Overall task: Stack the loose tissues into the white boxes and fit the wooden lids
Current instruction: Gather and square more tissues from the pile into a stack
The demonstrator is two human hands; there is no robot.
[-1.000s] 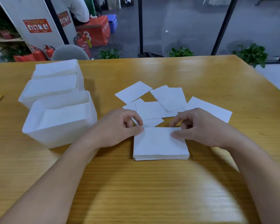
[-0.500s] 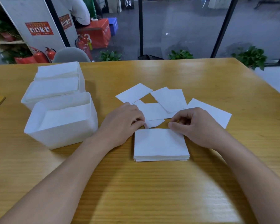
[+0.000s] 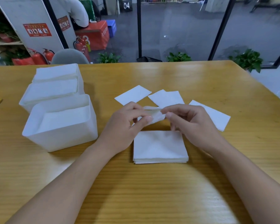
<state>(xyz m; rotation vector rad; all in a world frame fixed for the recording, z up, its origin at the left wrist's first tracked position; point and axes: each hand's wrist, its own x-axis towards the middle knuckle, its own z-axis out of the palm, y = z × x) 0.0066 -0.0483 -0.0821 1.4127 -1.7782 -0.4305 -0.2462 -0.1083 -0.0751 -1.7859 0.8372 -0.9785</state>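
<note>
We see three white boxes in a row left of the tissue stack [image 3: 160, 147], which we take as our landmark on the wooden table [image 3: 152, 191]. The nearest box [image 3: 60, 123] sits just left of the stack and holds a low layer of white tissues well below its rim. The middle box [image 3: 50, 92], farther left and beyond, is filled with tissues nearly to its rim. The far box [image 3: 58, 72] behind it is also full to the top. All three stand without lids.

Just beyond the stack, both of our hands hold one tissue [image 3: 155, 114] lifted off the table: the left hand [image 3: 128, 125] pinches its left end between thumb and curled fingers, and the right hand [image 3: 189, 122] pinches its right end the same way. The sheet looks blurred and crumpled between them.

Loose tissues lie flat beyond the stack: one far and to the left [image 3: 132, 95], one straight beyond [image 3: 166, 97], one to the right [image 3: 215, 115].

Far beyond the table, a dark panel [image 3: 126, 5] reads "04". Red signs [image 3: 37, 29] on a white pillar carry writing too small for us to read.
</note>
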